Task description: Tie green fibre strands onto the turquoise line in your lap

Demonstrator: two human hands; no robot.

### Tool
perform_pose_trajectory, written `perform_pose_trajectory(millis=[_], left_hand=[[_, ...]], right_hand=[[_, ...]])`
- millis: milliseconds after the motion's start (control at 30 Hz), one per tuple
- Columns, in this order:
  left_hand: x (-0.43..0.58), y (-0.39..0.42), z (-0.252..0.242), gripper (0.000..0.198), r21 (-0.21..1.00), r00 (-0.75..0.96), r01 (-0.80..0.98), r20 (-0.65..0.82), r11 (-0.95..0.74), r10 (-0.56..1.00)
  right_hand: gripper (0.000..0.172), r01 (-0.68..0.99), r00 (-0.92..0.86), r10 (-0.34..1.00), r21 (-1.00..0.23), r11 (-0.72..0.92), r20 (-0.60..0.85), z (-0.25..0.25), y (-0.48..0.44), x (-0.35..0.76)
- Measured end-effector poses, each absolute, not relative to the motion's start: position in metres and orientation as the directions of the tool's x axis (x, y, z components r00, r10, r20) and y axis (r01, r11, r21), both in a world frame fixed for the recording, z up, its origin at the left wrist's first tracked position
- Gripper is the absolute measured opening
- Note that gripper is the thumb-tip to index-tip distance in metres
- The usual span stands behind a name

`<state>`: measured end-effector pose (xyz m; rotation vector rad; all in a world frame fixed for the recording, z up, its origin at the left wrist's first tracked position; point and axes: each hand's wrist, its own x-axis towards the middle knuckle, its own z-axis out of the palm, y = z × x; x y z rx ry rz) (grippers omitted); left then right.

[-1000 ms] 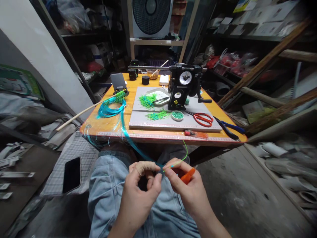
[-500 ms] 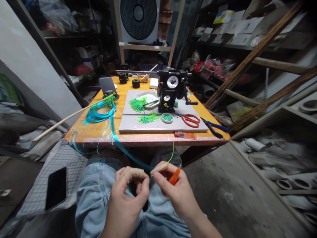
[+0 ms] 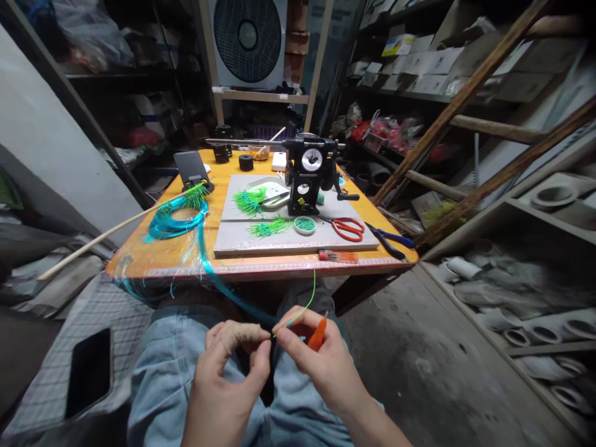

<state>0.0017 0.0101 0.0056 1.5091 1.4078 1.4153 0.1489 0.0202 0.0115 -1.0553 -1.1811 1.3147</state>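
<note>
My left hand (image 3: 233,369), its index finger wrapped in tan tape, is closed in a pinch over my lap. The end of a thin green cord (image 3: 310,302) runs to its fingertips; exactly what lies between them is partly hidden. Thumb and index finger of my right hand (image 3: 316,354) pinch the same cord beside a small blue band (image 3: 288,323). An orange-handled tool (image 3: 318,335) with a thin metal tip is tucked in the right palm. From there the cord curves up toward the table edge. Teal strands (image 3: 205,248) hang from a coil and trail down behind my hands.
On the orange table (image 3: 135,251), a grey board (image 3: 223,242) bears a black cranked machine (image 3: 305,180), green tufts (image 3: 270,228), a bead dish (image 3: 305,226) and red-handled scissors (image 3: 348,230). Pliers (image 3: 388,239) lie right. A stick (image 3: 102,237) overhangs left; a phone (image 3: 89,371) lies beside me.
The view has shifted slightly right, so everything sits farther left. Both hands keep their pinch near the cord's end; the orange tool has tilted a little, and its metal tip now shows.
</note>
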Motion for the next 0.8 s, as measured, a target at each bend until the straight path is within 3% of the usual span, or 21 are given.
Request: perform_pose_trajectory(millis=[300,467,533,600,700,800], left_hand=[[-0.013,0.012,-0.004,0.006,0.913,-0.014,0.313,0.281,-0.263,0.96],[-0.016,0.022,0.006,0.026,0.956,-0.042,0.234,0.188,-0.174,0.981],[-0.012,0.031,0.014,0.024,0.985,0.037,0.138,0.101,-0.105,0.994],[-0.006,0.039,0.02,0.028,0.997,0.144,-0.069,-0.019,0.029,0.989],[0.005,0.048,0.023,0.031,0.921,0.27,-0.315,-0.143,0.227,0.952],[0.01,0.051,0.02,0.023,0.831,0.287,-0.447,-0.216,0.33,0.933]], right_hand=[[0.021,-0.106,-0.075,0.995,-0.993,0.054,0.062,0.012,0.021,0.15],[0.015,-0.021,-0.189,0.978,-0.996,0.085,0.088,0.019,0.021,0.152],[0.012,0.036,-0.282,0.955,-0.993,0.109,0.095,0.021,0.021,0.152],[0.012,0.088,-0.353,0.931,-0.988,0.129,0.091,0.021,0.02,0.152],[0.01,0.159,-0.409,0.909,-0.974,0.159,0.082,0.019,0.018,0.15],[0.01,0.187,-0.437,0.895,-0.964,0.187,0.089,0.02,0.02,0.151]])
